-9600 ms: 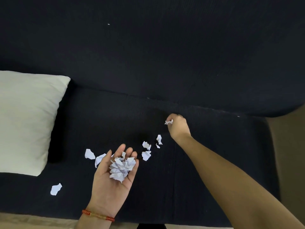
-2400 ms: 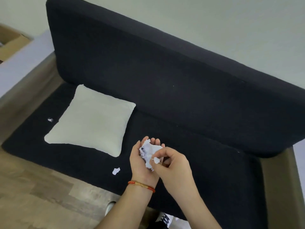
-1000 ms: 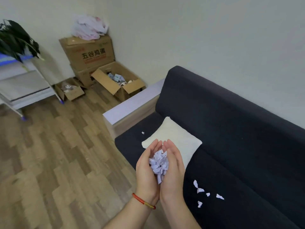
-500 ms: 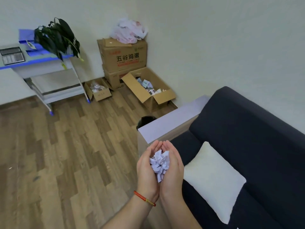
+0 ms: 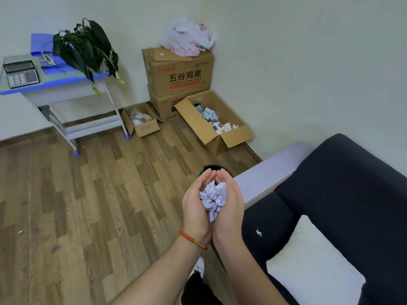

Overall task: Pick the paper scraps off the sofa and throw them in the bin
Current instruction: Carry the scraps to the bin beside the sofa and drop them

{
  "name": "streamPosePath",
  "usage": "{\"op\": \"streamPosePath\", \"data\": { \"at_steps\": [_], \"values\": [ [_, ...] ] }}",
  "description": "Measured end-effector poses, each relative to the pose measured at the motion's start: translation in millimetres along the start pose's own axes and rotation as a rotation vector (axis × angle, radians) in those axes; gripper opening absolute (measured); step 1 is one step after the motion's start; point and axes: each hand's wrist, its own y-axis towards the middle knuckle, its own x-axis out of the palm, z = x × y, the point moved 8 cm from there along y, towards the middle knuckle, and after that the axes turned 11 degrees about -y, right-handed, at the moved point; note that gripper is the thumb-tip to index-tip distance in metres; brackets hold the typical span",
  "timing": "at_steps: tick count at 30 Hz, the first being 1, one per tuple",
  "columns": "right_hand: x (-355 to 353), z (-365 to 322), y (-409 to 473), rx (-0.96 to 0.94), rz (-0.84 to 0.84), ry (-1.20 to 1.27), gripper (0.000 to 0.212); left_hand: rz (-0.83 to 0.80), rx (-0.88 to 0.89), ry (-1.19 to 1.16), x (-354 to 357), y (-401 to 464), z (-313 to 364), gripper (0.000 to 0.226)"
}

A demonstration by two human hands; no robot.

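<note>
White paper scraps (image 5: 213,199) sit cupped between my left hand (image 5: 196,208) and right hand (image 5: 230,208), both closed round them; the bin (image 5: 212,167), newly at twelve o'clock, is close enough to drop soon.

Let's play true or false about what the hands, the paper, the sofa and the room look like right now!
1. Both hands cup a bunch of crumpled paper scraps. True.
2. The left hand wears a red bracelet at the wrist. True.
3. The sofa has no paper left on it. False: one small scrap lies on the seat near the white pillow.
4. The right hand is empty. False: it helps hold the scraps.
5. The plant stands on the floor. False: it sits on the small desk.
</note>
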Motion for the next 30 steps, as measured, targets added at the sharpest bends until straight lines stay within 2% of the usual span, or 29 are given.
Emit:
{"op": "streamPosePath", "data": {
  "at_steps": [3,5,9,17,20,26,30],
  "values": [
    [12.8,2.0,41.2,0.038,0.008,0.022,0.03,0.014,0.04,0.034,11.9,44.5,16.4,0.035],
    [27.9,8.7,75.3,0.186,0.013,0.141,0.032,0.014,0.046,0.048,25.2,78.3,22.6,0.034],
    [48.6,4.3,138.4,0.201,0.034,0.223,0.035,0.029,0.064,0.084,53.2,139.4,36.6,0.034],
    [66.3,-31.7,253.7,0.11,0.126,0.183,0.03,0.018,0.026,0.144,115.1,253.1,36.7,0.025],
    [63.6,-36.8,287.8,0.091,0.166,0.164,0.03,0.013,0.017,0.233,128.7,287.0,32.5,0.027],
    [57.1,-28.3,365.4,0.082,0.3,0.101,0.028,-0.009,-0.047,0.557,156.5,362.3,13.8,0.049],
    [44.3,2.7,417.9,0.096,0.416,0.114,0.024,-0.06,-0.099,0.712,144.5,428.0,-4.1,0.03]
  ]
}}
